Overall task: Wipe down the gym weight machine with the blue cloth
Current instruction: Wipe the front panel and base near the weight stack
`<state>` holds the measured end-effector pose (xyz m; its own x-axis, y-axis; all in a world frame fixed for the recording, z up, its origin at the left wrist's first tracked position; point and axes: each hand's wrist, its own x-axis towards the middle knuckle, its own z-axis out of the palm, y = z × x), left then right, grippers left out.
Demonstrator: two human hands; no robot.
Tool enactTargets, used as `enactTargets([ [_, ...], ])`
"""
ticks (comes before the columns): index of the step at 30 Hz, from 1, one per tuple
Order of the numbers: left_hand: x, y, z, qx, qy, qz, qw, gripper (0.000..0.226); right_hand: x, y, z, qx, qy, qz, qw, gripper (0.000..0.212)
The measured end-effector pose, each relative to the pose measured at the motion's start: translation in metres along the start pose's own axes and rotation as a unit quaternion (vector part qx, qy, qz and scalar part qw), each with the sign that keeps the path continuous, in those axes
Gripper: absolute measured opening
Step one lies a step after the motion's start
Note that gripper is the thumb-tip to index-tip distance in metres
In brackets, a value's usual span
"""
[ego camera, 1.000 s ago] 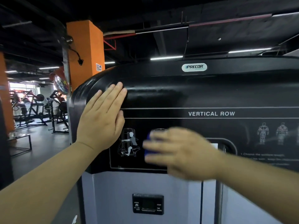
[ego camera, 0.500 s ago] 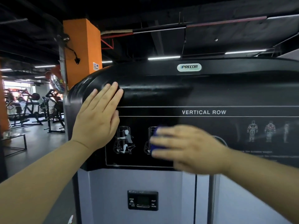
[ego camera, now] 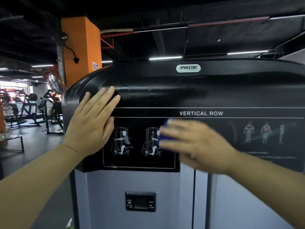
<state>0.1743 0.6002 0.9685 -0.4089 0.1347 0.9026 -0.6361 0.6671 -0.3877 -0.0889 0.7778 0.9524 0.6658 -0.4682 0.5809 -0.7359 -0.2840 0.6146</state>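
A black and grey weight machine (ego camera: 198,90) marked "VERTICAL ROW" fills the view in front of me. My left hand (ego camera: 92,123) lies flat and open against its rounded upper left corner. My right hand (ego camera: 194,144) presses a blue cloth (ego camera: 165,137) onto the black instruction panel, just right of the two exercise diagrams. Only a small part of the cloth shows beyond my fingers. The right hand is blurred by motion.
A small black display (ego camera: 140,202) sits on the grey lower cover. An orange pillar (ego camera: 82,50) stands behind the machine's left corner. Other gym machines (ego camera: 33,111) stand on the dark floor at far left.
My right hand with the cloth has slid to the right across the panel, uncovering both exercise diagrams. My left hand has stayed on the corner.
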Motion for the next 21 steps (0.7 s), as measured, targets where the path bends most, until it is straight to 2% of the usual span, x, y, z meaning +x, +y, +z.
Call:
enactTargets([
  [1,-0.005,-0.001,0.000,0.008,0.006,-0.028,1.000,0.053,0.012,0.009,-0.009,0.004,0.059,0.066,0.996,0.047],
  [3,-0.014,-0.001,0.001,0.006,0.018,-0.127,0.992,0.059,0.040,0.015,-0.019,0.044,0.179,0.228,0.956,0.051],
  [5,-0.022,-0.001,0.002,-0.015,0.028,-0.190,0.981,0.063,0.069,0.003,-0.013,0.096,0.225,0.326,0.913,0.055],
  [6,-0.025,0.000,0.002,-0.020,0.030,-0.191,0.981,0.063,0.081,-0.007,-0.007,0.107,0.208,0.321,0.918,0.056],
  [7,-0.028,0.000,0.001,-0.022,0.027,-0.184,0.982,0.063,0.088,-0.018,0.002,0.111,0.168,0.277,0.940,0.056],
  [9,-0.037,-0.002,-0.002,-0.029,0.015,-0.174,0.984,0.062,0.096,-0.037,0.020,0.108,0.048,0.122,0.985,0.056],
  [11,-0.048,-0.008,-0.006,-0.039,0.003,-0.189,0.981,0.063,0.101,-0.038,0.023,0.110,-0.048,0.030,0.992,0.055],
  [12,-0.054,-0.013,-0.009,-0.044,-0.004,-0.203,0.978,0.063,0.109,-0.030,0.018,0.129,-0.045,0.042,0.990,0.054],
  [15,-0.067,-0.023,-0.014,-0.037,-0.021,-0.221,0.974,0.061,0.146,-0.006,-0.006,0.168,0.098,0.217,0.957,0.051],
  [16,-0.069,-0.024,-0.015,-0.031,-0.024,-0.215,0.976,0.060,0.159,-0.002,-0.011,0.158,0.123,0.245,0.949,0.050],
  [18,-0.069,-0.022,-0.014,-0.034,-0.017,-0.205,0.978,0.059,0.174,-0.009,-0.003,0.126,0.096,0.227,0.961,0.052],
  [21,-0.060,-0.019,-0.015,-0.051,0.004,-0.191,0.980,0.057,0.146,-0.042,0.030,0.067,0.027,0.065,0.995,0.055],
])
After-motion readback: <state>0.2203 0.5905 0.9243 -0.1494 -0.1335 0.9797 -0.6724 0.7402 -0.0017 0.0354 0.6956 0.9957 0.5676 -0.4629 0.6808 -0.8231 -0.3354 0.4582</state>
